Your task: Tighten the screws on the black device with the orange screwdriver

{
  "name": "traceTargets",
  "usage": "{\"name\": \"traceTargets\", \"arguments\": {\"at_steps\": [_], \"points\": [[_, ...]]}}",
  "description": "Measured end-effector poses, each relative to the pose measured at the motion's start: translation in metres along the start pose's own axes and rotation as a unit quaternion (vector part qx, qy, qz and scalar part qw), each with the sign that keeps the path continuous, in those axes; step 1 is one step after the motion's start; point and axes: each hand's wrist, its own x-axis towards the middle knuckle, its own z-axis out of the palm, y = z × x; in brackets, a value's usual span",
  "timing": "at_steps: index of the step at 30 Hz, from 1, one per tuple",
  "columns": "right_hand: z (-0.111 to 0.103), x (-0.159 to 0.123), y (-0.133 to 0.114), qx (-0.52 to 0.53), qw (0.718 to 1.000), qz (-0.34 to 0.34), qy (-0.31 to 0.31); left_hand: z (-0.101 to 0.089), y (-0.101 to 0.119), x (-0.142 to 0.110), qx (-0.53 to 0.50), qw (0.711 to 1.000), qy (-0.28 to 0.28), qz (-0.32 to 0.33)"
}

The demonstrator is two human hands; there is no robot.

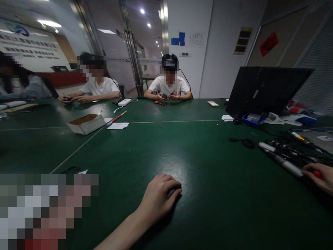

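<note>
My left hand (158,198) lies palm down on the green table (203,166), near the front middle. Its fingers curl over a small grey object (172,191) that is mostly hidden. At the right edge of the view, my right hand (319,177) is closed around the red end of a tool (317,174). A long silver and black tool (282,162) lies just to its left, among dark cables. Whether the red end belongs to that tool is unclear.
A black screen (262,88) stands at the right, with a blue box (251,119) and clutter beside it. Nearby lies a coiled cable (247,142). An open cardboard box (85,124) and white papers (118,125) sit at the left. Three people sit across the table.
</note>
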Motion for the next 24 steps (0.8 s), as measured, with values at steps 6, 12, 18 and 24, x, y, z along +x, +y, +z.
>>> {"name": "traceTargets", "arguments": {"at_steps": [6, 12, 18, 24], "points": [[0.0006, 0.0052, 0.0094, 0.055, 0.989, 0.065, -0.122, -0.0026, 0.0015, 0.0003, 0.006, 1.0, -0.01, -0.004], [0.0018, 0.0056, 0.0083, 0.056, 0.987, 0.089, -0.125, -0.0019, 0.0017, -0.0007, 0.002, 1.0, -0.002, -0.003], [-0.0001, 0.0061, 0.0078, 0.075, 0.984, 0.097, -0.126, -0.0019, 0.0016, -0.0003, -0.006, 1.0, -0.003, -0.002], [-0.0065, 0.0059, -0.0002, 0.085, 0.981, 0.097, -0.147, -0.001, 0.0001, -0.0002, -0.001, 1.0, -0.004, 0.001]]}}
